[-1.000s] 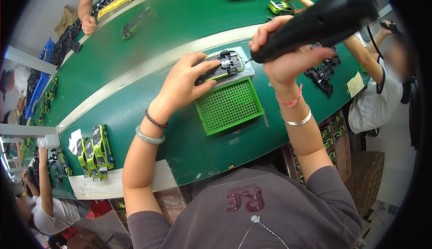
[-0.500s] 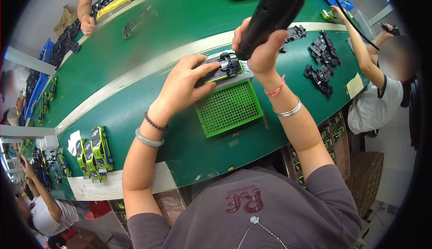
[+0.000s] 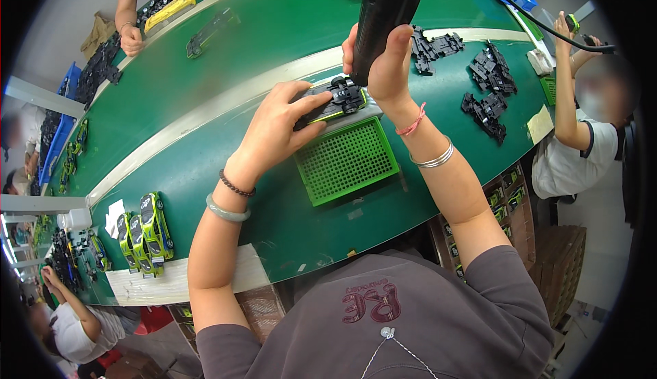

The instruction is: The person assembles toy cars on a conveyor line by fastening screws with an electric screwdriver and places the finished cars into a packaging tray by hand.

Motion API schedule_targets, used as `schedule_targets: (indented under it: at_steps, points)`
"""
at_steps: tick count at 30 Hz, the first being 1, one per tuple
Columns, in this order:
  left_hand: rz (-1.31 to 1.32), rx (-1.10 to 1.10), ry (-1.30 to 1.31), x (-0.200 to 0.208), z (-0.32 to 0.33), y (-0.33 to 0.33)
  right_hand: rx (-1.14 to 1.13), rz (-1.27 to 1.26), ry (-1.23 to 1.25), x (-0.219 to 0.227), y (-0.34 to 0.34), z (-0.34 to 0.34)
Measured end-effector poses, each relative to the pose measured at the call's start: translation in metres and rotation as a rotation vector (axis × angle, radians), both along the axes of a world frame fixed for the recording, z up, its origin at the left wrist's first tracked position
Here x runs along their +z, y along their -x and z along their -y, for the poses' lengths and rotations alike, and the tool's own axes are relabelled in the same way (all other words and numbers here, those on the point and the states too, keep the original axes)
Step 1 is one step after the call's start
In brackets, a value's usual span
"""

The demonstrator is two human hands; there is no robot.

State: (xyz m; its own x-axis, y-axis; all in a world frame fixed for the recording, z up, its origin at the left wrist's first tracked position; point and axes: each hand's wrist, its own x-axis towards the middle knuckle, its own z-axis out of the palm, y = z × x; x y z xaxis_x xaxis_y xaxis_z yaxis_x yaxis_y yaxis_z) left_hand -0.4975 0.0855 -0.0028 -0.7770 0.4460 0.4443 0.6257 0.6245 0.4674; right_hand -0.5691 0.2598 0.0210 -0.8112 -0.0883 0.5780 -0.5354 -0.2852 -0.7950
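Note:
A toy car (image 3: 348, 98) lies upside down on the bench, its black underside and wheels up and a yellow-green rim showing. My left hand (image 3: 277, 120) is closed around the car's left part, with fingers and thumb on either side. My right hand (image 3: 389, 71) grips a thick black handheld power screwdriver (image 3: 389, 13) held nearly upright. The tool's lower end is just beside the car's right end; its tip is hidden, so I cannot tell whether it touches. In front of the car sits a green mesh basket (image 3: 348, 163).
Black chassis parts (image 3: 491, 71) lie right of my right hand. Several yellow-green toy cars (image 3: 145, 232) stand at left. A yellow tray (image 3: 171, 11) is near a person across the bench. Another person (image 3: 575, 132) works at right. A black cable (image 3: 540, 26) hangs at upper right.
My right hand and the screwdriver have shifted left, and the tool stands more upright. My left hand stays on the car. The person at right has raised a hand with a small toy car.

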Motion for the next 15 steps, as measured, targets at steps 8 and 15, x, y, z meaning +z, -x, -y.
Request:
schedule_targets:
  at_steps: [8,15]
  points:
    - [0.068,0.012,0.009,-0.003,0.004,0.000,0.024,0.137,0.097,0.024,-0.038,-0.021]
    - [0.070,0.012,0.011,-0.003,0.005,0.001,-0.023,0.249,0.048,-0.008,-0.093,-0.053]
